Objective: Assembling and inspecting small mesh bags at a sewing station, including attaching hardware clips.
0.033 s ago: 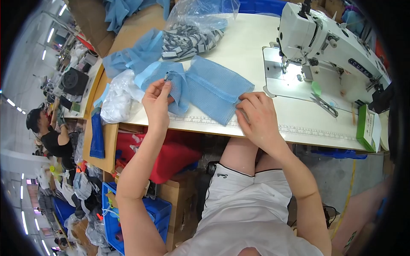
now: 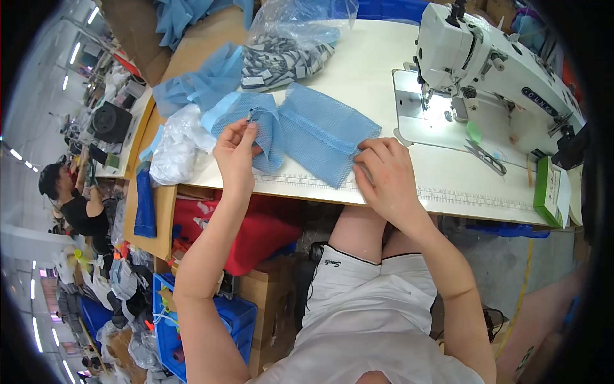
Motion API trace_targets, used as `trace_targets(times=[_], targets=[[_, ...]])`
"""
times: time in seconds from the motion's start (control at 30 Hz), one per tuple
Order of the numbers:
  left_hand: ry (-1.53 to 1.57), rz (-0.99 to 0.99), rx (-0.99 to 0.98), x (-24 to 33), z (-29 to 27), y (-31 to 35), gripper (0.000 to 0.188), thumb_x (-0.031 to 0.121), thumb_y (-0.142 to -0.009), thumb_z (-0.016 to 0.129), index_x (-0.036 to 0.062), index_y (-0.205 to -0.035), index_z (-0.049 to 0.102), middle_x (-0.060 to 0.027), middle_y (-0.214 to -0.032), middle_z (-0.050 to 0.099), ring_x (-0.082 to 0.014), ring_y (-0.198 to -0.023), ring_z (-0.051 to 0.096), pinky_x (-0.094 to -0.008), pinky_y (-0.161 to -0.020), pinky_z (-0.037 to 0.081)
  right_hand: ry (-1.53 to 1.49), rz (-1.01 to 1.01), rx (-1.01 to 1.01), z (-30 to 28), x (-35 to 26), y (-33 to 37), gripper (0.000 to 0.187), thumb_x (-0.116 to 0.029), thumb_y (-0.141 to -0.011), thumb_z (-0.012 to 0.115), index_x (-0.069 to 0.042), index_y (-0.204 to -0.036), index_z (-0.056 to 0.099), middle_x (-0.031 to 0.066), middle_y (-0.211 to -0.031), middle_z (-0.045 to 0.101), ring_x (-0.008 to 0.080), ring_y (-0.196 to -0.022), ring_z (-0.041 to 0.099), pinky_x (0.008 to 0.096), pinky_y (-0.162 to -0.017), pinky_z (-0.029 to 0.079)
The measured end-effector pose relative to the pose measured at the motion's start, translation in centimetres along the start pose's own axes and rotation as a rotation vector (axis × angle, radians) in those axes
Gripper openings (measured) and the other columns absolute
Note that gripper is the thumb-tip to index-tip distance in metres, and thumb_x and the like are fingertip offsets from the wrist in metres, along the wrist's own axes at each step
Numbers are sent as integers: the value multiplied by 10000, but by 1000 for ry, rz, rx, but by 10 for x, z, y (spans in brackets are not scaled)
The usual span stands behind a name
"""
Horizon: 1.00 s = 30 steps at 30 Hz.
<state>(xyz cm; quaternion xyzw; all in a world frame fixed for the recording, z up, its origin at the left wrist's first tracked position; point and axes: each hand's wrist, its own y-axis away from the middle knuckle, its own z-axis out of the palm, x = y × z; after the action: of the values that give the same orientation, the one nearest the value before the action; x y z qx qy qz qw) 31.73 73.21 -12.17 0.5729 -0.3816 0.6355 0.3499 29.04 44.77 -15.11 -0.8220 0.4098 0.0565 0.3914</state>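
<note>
A light-blue mesh fabric piece (image 2: 326, 131) lies across the front of the white sewing table, with a lengthwise band along its middle and its left part folded over. My left hand (image 2: 235, 150) pinches the folded left part between thumb and forefinger. A small dark piece (image 2: 252, 116) shows at those fingertips, too small to name. My right hand (image 2: 385, 169) is closed over the lower right corner of the mesh, fingers curled, at the table's front edge. The sewing machine (image 2: 473, 64) stands to the right with its lamp lit, apart from the fabric.
Scissors (image 2: 486, 157) and a green box (image 2: 549, 192) lie right of my right hand. Beyond the mesh are a grey-and-white patterned bundle (image 2: 281, 64) in clear plastic and more blue mesh (image 2: 204, 80). A white plastic bag (image 2: 176, 147) sits left. A blue crate (image 2: 163, 320) stands below.
</note>
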Motion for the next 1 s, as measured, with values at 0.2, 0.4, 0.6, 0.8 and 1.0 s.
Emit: trace_targets(times=[0.2,0.4,0.6,0.8,1.0], targets=[[41,-47,-39,-17,0,3,216,160,-979,743,61,-1158,676,-3,-986,716,-60,-866,643,-216,-687,526,-17,99,88,-2,-2,7,176,-27,-818,669,-59,-991,682,72,-1106,658,289,-1058,573,427,-934,441],[34,-49,-35,-23,1,6,217,149,-983,736,53,-1164,664,0,-982,719,-52,-857,635,-203,-672,502,-12,178,152,-2,1,10,191,7,-808,640,-61,-972,710,66,-1051,646,283,-981,560,412,-872,434],[38,-42,-22,-24,2,8,208,147,-986,731,50,-1156,660,2,-990,720,-44,-830,625,-195,-659,487,-50,220,164,-3,2,10,204,9,-800,631,-66,-966,722,62,-999,623,277,-936,545,403,-821,427],[40,-49,-29,-24,3,9,191,139,-988,722,55,-1146,655,5,-979,716,-48,-830,624,-199,-664,487,-23,153,48,-4,-2,10,252,13,-804,648,-76,-1019,747,53,-1033,622,267,-975,550,385,-868,445],[73,-141,-8,-24,2,5,192,144,-987,722,59,-1145,654,9,-965,711,-54,-833,627,-203,-670,486,24,135,27,-4,-4,10,235,-6,-805,669,-78,-1014,747,51,-1049,617,261,-987,553,383,-872,444]])
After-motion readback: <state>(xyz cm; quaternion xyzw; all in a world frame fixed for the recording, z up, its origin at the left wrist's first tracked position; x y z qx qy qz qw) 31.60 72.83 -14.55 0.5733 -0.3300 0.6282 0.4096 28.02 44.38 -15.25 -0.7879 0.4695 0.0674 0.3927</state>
